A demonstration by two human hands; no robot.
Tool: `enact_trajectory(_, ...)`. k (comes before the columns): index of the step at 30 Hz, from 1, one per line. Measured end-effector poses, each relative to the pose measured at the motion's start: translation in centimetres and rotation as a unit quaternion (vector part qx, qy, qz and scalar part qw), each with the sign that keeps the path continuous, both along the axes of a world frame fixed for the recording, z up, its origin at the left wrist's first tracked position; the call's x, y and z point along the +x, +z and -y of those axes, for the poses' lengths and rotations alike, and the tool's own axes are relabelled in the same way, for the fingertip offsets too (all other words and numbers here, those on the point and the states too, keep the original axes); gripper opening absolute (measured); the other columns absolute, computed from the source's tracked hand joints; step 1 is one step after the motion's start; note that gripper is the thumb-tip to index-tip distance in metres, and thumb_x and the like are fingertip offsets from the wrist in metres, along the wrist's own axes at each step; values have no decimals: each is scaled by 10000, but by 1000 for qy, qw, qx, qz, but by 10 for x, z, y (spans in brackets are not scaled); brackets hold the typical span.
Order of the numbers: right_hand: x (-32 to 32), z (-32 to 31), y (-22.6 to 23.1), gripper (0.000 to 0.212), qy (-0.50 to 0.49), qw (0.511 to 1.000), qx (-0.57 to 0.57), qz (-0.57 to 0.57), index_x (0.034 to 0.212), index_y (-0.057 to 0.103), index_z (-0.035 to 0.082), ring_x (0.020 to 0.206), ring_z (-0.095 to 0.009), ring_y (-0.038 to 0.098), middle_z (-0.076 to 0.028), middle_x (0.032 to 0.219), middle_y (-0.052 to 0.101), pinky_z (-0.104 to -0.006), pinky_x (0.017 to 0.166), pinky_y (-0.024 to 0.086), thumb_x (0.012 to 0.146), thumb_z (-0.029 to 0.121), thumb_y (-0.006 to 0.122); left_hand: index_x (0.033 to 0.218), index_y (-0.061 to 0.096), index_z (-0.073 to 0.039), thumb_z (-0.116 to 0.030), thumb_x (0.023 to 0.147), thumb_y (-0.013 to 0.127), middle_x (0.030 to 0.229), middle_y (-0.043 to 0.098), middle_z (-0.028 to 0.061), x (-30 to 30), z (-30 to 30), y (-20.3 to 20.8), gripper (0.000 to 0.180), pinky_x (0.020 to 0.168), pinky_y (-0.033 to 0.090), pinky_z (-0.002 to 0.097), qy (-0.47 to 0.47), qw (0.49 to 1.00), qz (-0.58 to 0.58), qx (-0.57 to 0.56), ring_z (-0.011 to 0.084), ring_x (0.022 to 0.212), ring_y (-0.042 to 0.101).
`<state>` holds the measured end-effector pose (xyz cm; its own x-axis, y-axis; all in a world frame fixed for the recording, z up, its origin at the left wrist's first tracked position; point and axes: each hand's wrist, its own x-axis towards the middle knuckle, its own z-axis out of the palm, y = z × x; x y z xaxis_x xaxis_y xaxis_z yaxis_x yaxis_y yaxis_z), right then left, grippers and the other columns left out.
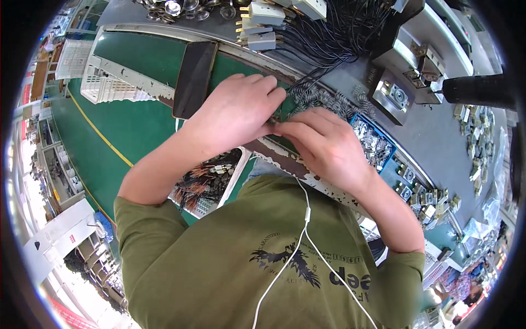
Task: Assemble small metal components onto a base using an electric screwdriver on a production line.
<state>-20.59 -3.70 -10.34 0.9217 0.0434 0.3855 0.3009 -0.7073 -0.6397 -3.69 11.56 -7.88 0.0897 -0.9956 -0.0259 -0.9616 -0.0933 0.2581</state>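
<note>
My left hand and my right hand meet over the chipped metal edge of the workbench. The fingertips of both are closed and almost touching, around something small and dark that the fingers mostly hide. Just beyond my right hand lies a heap of metal coil springs. Close to its right side sits a blue tray full of small metal parts. A smartphone with a white cable plugged in rests beside my left wrist.
White plug housings with black cables lie at the back. A metal fixture stands right of the springs. Small assembled parts spread along the right. Round metal pieces sit far left. Below my left forearm, a white basket holds copper-ended wires.
</note>
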Motion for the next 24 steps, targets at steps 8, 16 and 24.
enact_trajectory(8,2,-9,2,278,-83,996,-12,11,1075,717,65,894,-307,680,-100,1049,694,-402,781,564,812,-25,721,952,663,-48,-220,837,769,919,618,104,26,-5,19,232,785,534,450,-7,996,-78,33,321,912,663)
enact_trajectory(16,15,-4,-3,280,-131,985,-95,-56,1081,713,85,869,-294,641,-90,976,644,-402,762,543,809,28,752,902,634,-48,-240,836,778,911,606,102,20,-4,10,249,799,535,455,-26,998,-36,39,325,913,656)
enact_trajectory(24,12,11,-4,218,-77,993,-89,10,1014,654,55,885,-296,629,-95,1078,640,-402,768,539,813,1,719,935,663,-55,-213,836,772,907,608,99,23,-8,12,216,808,536,442,-14,999,-30,20,313,918,657)
